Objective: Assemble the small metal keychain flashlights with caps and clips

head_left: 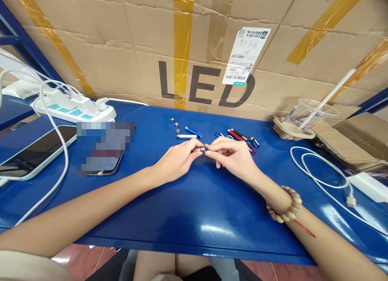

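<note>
Between my two hands, over the middle of the blue table, is a small ribbed metal cylinder (199, 149). My left hand (178, 160) pinches it between thumb and forefinger. The thumb and forefinger of my right hand (232, 156) close on its right end; what lies under those fingertips is partly hidden. Just beyond my left hand are a silver tube (187, 136), a blue tube (193, 131) and a few tiny metal pieces (177, 124). Behind my right hand lie a red tube (235, 135) and a black tube (238, 133), with a cord and a small clip (255, 142).
A large cardboard box (136, 51) backs the table (194, 216). To the left are a power strip (87, 111), a white-edged phone (39, 152) and another phone (112, 166), partly blurred. On the right are a plastic cup (318, 109) with a straw and a coiled white cable (321, 182).
</note>
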Tool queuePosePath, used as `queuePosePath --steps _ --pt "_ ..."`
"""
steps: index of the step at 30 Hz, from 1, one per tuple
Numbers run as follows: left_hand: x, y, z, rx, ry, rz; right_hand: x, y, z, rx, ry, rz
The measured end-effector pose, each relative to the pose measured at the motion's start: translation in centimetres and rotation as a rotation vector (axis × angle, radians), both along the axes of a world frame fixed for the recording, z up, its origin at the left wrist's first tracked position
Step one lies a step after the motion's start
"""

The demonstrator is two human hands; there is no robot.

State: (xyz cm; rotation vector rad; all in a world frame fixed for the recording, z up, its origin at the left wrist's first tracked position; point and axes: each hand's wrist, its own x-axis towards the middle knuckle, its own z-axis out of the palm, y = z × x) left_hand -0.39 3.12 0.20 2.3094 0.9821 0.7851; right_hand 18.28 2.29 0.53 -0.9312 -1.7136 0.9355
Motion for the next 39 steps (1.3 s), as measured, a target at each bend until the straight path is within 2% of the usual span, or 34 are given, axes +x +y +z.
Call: queuePosePath --steps 10,39 --pt "0.02 -0.12 0.02 -0.041 -0.023 0.002 0.02 0.03 0.06 0.000 0.094 0.031" --pt "-0.18 -0.16 -0.21 -0.001 -0.010 -0.058 -0.17 0.02 0.33 -0.126 0.063 0.013"
